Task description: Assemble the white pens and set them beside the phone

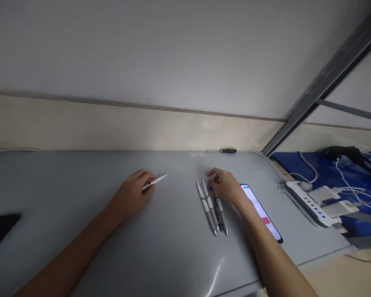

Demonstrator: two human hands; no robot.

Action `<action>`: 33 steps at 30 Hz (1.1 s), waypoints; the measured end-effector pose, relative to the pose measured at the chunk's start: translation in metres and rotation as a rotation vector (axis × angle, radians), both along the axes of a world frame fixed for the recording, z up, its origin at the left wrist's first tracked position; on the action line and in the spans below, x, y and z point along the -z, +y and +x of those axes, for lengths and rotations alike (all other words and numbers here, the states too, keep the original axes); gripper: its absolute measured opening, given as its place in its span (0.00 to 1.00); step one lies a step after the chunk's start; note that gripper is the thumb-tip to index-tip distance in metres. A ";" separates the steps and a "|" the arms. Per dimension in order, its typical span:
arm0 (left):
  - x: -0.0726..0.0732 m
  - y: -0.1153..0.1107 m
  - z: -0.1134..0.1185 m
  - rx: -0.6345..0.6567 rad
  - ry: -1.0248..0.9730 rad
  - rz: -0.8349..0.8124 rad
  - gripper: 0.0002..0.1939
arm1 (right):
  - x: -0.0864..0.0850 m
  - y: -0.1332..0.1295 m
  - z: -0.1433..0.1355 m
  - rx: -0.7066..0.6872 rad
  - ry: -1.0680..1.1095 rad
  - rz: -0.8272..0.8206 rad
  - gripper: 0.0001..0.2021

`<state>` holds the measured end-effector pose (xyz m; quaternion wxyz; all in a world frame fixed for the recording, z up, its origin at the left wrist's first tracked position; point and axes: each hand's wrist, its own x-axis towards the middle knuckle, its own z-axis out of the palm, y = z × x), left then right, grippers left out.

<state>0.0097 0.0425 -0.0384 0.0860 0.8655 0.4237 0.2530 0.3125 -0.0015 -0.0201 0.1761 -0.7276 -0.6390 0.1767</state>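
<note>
A white pen (pixel 155 181) is pinched in the fingers of my left hand (pixel 137 190), its slim end pointing up and right. Over the top ends of several grey-and-white pens (pixel 207 206) hovers my right hand (pixel 226 186), fingers loosely curled with a gap between them and nothing visibly held. These pens lie side by side on the grey table (pixel 160 255), silver tips toward me. My right hand partly covers the rightmost ones, and I cannot tell whether it touches them.
A phone (pixel 267 220) with a lit screen lies beside my right forearm. Farther right is a white power strip (pixel 309 204) with plugged-in chargers and cables. A screwdriver (pixel 228 151) rests against the wall. A dark flat object (pixel 1 229) sits at the left edge; a metal post (pixel 321 82) slants at right.
</note>
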 end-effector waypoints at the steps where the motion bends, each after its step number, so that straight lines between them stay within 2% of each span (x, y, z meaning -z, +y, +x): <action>1: 0.000 0.000 0.000 0.001 0.001 -0.003 0.11 | 0.000 0.000 0.000 0.001 0.006 0.007 0.16; 17: -0.007 -0.005 0.000 -0.022 0.090 0.017 0.12 | -0.003 -0.003 -0.011 -0.006 -0.064 0.046 0.16; 23: -0.009 -0.003 -0.005 -0.163 0.151 0.069 0.15 | -0.004 -0.004 -0.014 -0.015 -0.053 0.055 0.15; 26: -0.008 -0.002 -0.008 -0.204 0.191 0.077 0.12 | -0.004 -0.004 -0.014 -0.008 -0.053 0.061 0.14; 29: -0.006 -0.001 -0.008 -0.197 0.209 0.084 0.09 | -0.002 -0.004 -0.013 0.013 -0.046 0.091 0.13; 33: -0.006 -0.003 -0.004 -0.092 0.186 0.060 0.11 | 0.000 -0.005 -0.016 0.001 -0.026 0.189 0.13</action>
